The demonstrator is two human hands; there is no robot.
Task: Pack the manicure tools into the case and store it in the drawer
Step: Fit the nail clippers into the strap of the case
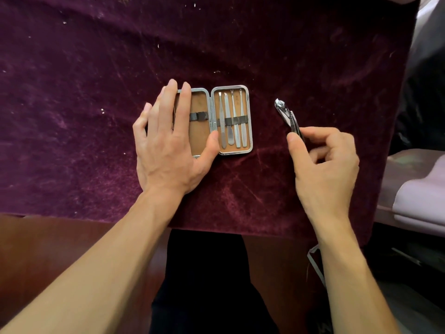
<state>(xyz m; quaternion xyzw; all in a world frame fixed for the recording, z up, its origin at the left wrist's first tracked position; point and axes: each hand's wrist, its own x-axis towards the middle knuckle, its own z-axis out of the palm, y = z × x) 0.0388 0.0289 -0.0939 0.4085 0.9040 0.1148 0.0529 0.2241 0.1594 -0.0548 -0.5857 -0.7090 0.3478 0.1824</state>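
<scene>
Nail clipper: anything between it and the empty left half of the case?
Yes. The left hand lies flat over the case's left half, fingers covering part of its elastic strap. The nail clipper, pinched in the right hand, is off to the case's right, with only bare velvet cloth between them.

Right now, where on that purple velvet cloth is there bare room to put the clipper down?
Bare purple velvet cloth lies beyond the open metal-rimmed manicure case, left of the left hand, and between case and right hand, which pinches the silver nail clipper. The case is crowded: four slim steel tools fill its right half.
</scene>
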